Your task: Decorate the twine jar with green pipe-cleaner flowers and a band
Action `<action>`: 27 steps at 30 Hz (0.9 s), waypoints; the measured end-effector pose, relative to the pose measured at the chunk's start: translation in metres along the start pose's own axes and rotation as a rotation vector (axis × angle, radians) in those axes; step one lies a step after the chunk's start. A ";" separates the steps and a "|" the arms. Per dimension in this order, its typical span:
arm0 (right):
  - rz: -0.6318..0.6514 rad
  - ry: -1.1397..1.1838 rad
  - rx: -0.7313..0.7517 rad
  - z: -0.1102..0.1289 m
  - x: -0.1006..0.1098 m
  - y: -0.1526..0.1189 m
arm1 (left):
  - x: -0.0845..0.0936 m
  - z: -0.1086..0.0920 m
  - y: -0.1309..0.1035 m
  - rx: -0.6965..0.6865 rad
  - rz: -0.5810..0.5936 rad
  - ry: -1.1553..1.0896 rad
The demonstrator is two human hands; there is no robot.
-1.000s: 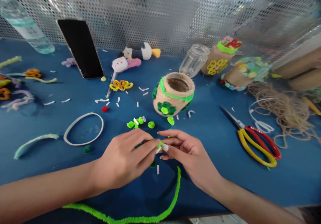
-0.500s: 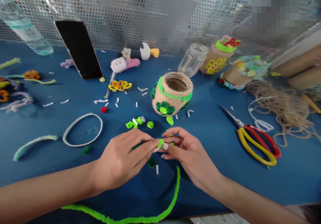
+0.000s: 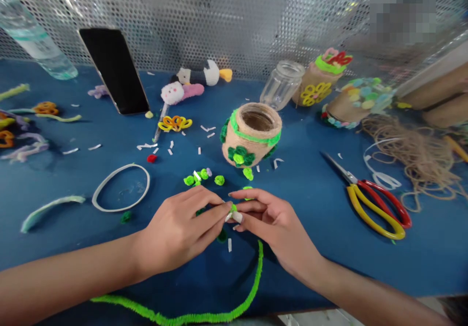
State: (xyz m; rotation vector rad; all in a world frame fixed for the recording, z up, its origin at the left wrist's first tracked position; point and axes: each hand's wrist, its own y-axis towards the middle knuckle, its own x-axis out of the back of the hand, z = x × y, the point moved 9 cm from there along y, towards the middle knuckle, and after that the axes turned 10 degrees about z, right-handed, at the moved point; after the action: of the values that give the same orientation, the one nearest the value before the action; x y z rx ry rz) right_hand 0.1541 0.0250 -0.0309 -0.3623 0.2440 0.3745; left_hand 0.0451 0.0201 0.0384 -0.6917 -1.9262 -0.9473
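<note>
My left hand [image 3: 188, 228] and my right hand [image 3: 268, 219] meet at the front middle of the table, fingertips pinched round a small bright green fuzzy piece [image 3: 233, 209]. Part of that piece is hidden by the fingers. Just behind them stands a twine-wrapped jar [image 3: 252, 133] with a green band and dark green flowers. Small green pom-poms [image 3: 219, 180] lie between the hands and the jar. A long bright green pipe cleaner [image 3: 204, 318] curves along the front edge, below both hands.
Red and yellow scissors [image 3: 378, 209] lie at the right, near tangled twine [image 3: 413, 155]. A glass jar [image 3: 283, 85] and decorated jars [image 3: 318, 82] stand behind. A phone [image 3: 115, 70], a bottle [image 3: 38, 38] and a white ring [image 3: 120, 188] are at the left.
The right fingers have shifted slightly round the small green piece, uncovering more of a green pom-pom behind them. Both hands stay together in nearly the same place.
</note>
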 end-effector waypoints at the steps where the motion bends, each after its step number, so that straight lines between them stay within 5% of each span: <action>1: 0.003 -0.021 0.001 0.001 -0.001 0.000 | 0.000 0.000 0.000 0.000 0.000 0.002; 18: -0.039 -0.310 0.064 0.005 -0.003 -0.007 | 0.004 -0.017 0.004 -0.034 -0.006 0.131; 27: -0.014 -0.156 0.051 0.009 -0.007 -0.004 | 0.010 -0.004 0.001 0.079 -0.151 -0.144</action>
State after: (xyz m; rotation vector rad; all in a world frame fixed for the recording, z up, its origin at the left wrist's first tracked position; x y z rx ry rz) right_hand 0.1512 0.0226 -0.0193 -0.2826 0.0979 0.3798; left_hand 0.0424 0.0185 0.0491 -0.5891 -2.1552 -0.9290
